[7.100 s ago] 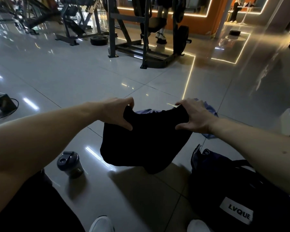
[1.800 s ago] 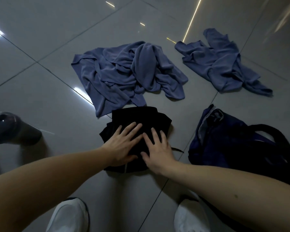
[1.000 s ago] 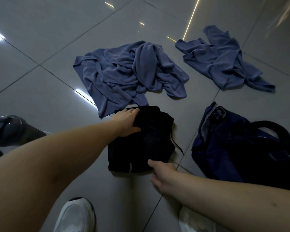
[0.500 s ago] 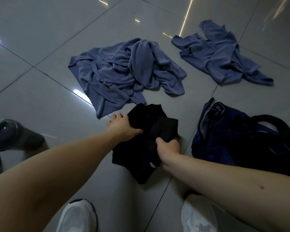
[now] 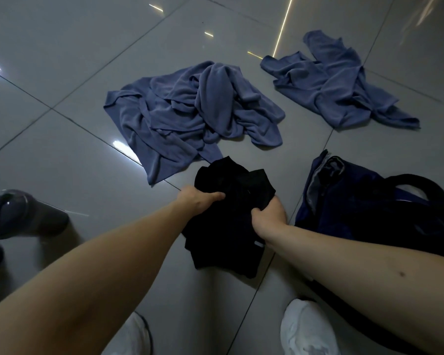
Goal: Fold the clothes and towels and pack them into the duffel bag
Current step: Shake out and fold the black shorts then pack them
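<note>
A: Where is the garment point(image 5: 228, 242)?

B: Just left of the bag point(image 5: 349, 208), bunched between both hands. Its lower end sags toward the floor point(image 5: 62, 155); I cannot tell whether it touches.

A: And the hands?

B: The left hand point(image 5: 201, 201) is curled round the upper left edge, thumb on top. The right hand point(image 5: 269, 213) clutches the right side, fingers buried in the cloth.

A: How will it handle?

B: Soft and light, I judge. It droops below the grip, so the fold looks loose. It is not slippery, but it would likely fall open if held by one corner.

A: So where should it be held?

B: Across the whole stack, pinched on both sides, or with one palm under it.

A: And the rest?

B: The big towel point(image 5: 190, 116) lies crumpled just beyond the garment. The far towel point(image 5: 336, 90) lies beyond the bag. Both are unfolded.
</note>
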The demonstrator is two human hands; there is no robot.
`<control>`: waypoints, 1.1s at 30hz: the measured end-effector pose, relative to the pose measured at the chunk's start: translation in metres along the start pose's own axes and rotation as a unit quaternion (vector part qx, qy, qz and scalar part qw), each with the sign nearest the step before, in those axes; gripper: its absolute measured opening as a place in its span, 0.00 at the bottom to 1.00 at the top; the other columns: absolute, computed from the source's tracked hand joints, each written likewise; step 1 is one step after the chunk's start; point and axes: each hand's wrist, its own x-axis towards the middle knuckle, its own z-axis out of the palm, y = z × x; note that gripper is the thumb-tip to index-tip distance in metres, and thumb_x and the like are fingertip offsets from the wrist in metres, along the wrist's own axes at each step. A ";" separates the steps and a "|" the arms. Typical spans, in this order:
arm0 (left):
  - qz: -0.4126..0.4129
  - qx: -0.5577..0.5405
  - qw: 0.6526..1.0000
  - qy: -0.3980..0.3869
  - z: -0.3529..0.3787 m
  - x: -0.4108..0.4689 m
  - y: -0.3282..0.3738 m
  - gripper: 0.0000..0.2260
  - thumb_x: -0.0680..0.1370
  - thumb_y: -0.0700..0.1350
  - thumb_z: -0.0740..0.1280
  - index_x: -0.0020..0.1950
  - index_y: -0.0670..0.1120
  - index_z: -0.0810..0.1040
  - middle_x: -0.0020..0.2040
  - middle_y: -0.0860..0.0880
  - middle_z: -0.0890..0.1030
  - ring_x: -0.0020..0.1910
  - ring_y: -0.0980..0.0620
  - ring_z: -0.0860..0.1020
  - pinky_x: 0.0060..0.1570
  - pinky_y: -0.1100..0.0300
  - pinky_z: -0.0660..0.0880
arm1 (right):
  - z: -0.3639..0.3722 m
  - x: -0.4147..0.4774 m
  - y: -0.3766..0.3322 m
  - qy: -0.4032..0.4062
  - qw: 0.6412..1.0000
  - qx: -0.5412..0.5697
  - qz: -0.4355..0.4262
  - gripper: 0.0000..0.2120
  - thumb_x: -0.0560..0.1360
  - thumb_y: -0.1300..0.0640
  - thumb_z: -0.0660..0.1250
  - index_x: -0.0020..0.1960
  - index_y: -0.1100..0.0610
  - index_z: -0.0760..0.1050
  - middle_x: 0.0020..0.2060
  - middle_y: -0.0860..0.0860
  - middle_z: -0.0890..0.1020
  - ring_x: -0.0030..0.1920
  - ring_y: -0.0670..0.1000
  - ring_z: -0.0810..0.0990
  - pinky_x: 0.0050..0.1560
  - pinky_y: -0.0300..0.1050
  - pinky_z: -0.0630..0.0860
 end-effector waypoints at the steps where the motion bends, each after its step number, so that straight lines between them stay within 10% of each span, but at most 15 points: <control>1: -0.006 -0.001 1.000 -0.009 0.000 0.000 0.000 0.41 0.66 0.62 0.78 0.68 0.37 0.71 0.61 0.40 0.78 0.58 0.40 0.79 0.57 0.50 0.78 | -0.001 0.001 0.000 -0.003 1.000 -0.002 -0.001 0.22 0.78 0.61 0.63 0.71 0.54 0.67 0.63 0.56 0.77 0.61 0.60 0.78 0.61 0.51 0.75; 10: 0.072 0.018 0.997 0.010 0.009 -0.010 0.003 0.23 0.72 0.55 0.75 0.61 0.43 0.78 0.55 0.43 0.82 0.52 0.44 0.81 0.54 0.52 0.79 | -0.001 0.009 -0.002 -0.023 1.000 0.004 -0.018 0.21 0.78 0.60 0.63 0.70 0.55 0.69 0.62 0.57 0.78 0.59 0.59 0.78 0.58 0.48 0.76; 15: 0.156 0.015 0.987 0.035 0.009 -0.030 0.009 0.29 0.73 0.57 0.74 0.70 0.46 0.73 0.61 0.45 0.80 0.60 0.43 0.79 0.59 0.52 0.76 | -0.008 0.002 -0.022 -0.050 0.997 -0.009 -0.058 0.22 0.80 0.60 0.61 0.73 0.55 0.68 0.65 0.57 0.77 0.63 0.60 0.76 0.55 0.43 0.71; 23: 0.081 -0.059 0.995 -0.003 0.011 -0.048 -0.022 0.31 0.72 0.47 0.77 0.71 0.40 0.70 0.66 0.41 0.76 0.65 0.40 0.75 0.65 0.50 0.72 | -0.028 -0.010 -0.020 -0.151 0.984 -0.090 -0.016 0.16 0.79 0.64 0.66 0.66 0.62 0.71 0.62 0.62 0.77 0.62 0.64 0.76 0.65 0.55 0.74; 33: -0.019 -0.120 0.993 -0.005 -0.001 -0.048 -0.045 0.36 0.67 0.56 0.80 0.66 0.39 0.71 0.61 0.41 0.78 0.59 0.40 0.79 0.60 0.46 0.77 | -0.017 -0.003 -0.015 -0.239 0.965 0.082 0.062 0.27 0.71 0.61 0.76 0.68 0.62 0.71 0.58 0.60 0.81 0.55 0.62 0.82 0.61 0.60 0.78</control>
